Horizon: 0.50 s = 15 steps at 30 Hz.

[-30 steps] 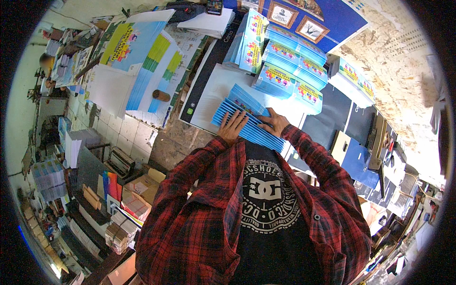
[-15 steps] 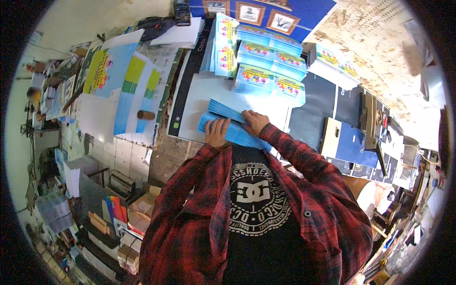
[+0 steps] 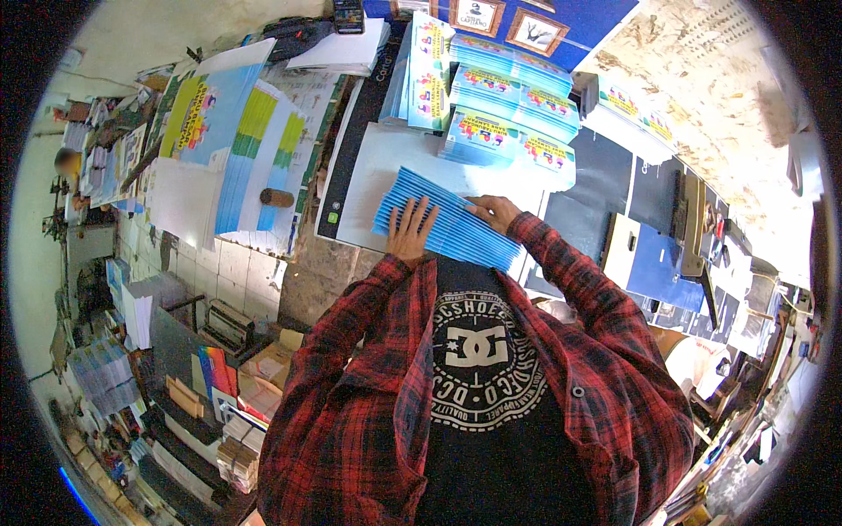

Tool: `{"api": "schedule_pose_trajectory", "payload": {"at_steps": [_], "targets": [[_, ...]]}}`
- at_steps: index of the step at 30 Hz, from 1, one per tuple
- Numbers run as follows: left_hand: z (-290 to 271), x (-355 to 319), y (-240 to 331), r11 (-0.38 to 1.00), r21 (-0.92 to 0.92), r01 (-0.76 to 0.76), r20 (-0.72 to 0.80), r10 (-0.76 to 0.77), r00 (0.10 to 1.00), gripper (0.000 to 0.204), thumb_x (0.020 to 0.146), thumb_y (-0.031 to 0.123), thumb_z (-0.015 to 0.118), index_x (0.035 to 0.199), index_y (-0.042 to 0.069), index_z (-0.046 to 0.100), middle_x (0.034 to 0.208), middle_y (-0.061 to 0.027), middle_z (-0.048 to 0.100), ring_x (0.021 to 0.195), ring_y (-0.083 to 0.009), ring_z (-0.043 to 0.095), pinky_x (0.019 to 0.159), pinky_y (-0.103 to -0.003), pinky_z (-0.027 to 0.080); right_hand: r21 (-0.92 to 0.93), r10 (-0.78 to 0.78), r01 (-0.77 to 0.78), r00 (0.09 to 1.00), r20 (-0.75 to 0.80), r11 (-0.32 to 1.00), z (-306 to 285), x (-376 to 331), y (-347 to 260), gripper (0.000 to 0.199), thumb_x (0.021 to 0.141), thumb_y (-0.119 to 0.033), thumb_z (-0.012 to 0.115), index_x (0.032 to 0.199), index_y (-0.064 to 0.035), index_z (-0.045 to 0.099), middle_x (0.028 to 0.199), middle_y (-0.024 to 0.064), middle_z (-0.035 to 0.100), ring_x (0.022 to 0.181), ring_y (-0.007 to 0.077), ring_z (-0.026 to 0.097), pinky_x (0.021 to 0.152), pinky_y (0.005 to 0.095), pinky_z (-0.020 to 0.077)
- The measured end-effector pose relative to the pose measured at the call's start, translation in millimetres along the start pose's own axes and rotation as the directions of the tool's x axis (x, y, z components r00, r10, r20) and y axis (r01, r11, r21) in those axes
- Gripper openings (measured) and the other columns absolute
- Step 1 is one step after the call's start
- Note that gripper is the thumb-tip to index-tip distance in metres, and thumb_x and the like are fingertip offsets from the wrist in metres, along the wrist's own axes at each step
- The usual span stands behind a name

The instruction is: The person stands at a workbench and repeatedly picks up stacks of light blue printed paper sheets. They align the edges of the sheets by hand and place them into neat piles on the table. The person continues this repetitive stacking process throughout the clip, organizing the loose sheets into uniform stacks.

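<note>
A fanned stack of light blue booklets [image 3: 456, 223] lies on a white sheet [image 3: 386, 167] at the near edge of the work table. My left hand [image 3: 410, 230] rests flat on the stack's left part, fingers spread. My right hand [image 3: 493, 210] presses on the stack's upper right edge with the fingers bent over it. Both sleeves are red and black plaid.
Piles of colourful printed booklets [image 3: 491, 96] stand behind the white sheet. Large printed sheets [image 3: 237, 140] with blue and yellow bands cover the table to the left. A dark blue machine surface with blue covers [image 3: 653, 263] lies to the right. Shelves of paper stacks [image 3: 175, 394] fill the lower left.
The view has shifted. The blue stack is now spread out wider under both hands, and my left hand has flattened with its fingers apart.
</note>
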<state>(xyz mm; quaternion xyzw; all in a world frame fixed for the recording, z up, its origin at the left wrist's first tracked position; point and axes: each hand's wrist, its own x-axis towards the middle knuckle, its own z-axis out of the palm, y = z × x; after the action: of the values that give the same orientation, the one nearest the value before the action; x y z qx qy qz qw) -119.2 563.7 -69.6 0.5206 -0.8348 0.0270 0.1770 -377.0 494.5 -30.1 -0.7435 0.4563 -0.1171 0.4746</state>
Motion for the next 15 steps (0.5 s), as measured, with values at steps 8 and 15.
{"api": "schedule_pose_trajectory", "payload": {"at_steps": [8,15], "targets": [[-1.0,2.5,0.8,1.0,-0.002,0.0,-0.031,0.0,1.0,0.055,0.089,0.013,0.049,0.142,0.024,0.04,0.148,-0.0023,0.036,0.137,-0.0244,0.033,0.111,-0.049,0.023,-0.08,0.028,-0.025,0.999,0.032,0.996,-4.8,1.5,-3.4,0.039,0.096,-0.037,0.046,0.126,-0.0139,0.057,0.104,0.0235,0.065,0.093,0.0359,0.065,0.082,0.0437,0.0514],[-3.0,1.9,0.4,1.0,0.006,0.001,0.009,-0.001,1.0,0.056,0.089,0.014,0.05,0.143,0.024,0.038,0.149,-0.0023,0.035,0.137,-0.0243,0.033,0.112,-0.049,0.023,-0.249,-0.158,0.165,0.986,0.047,0.954,-9.8,1.6,-9.8,0.038,0.093,-0.02,0.048,0.13,-0.0136,0.052,0.099,0.0188,0.057,0.083,0.0379,0.063,0.072,0.0456,0.0524]]}}
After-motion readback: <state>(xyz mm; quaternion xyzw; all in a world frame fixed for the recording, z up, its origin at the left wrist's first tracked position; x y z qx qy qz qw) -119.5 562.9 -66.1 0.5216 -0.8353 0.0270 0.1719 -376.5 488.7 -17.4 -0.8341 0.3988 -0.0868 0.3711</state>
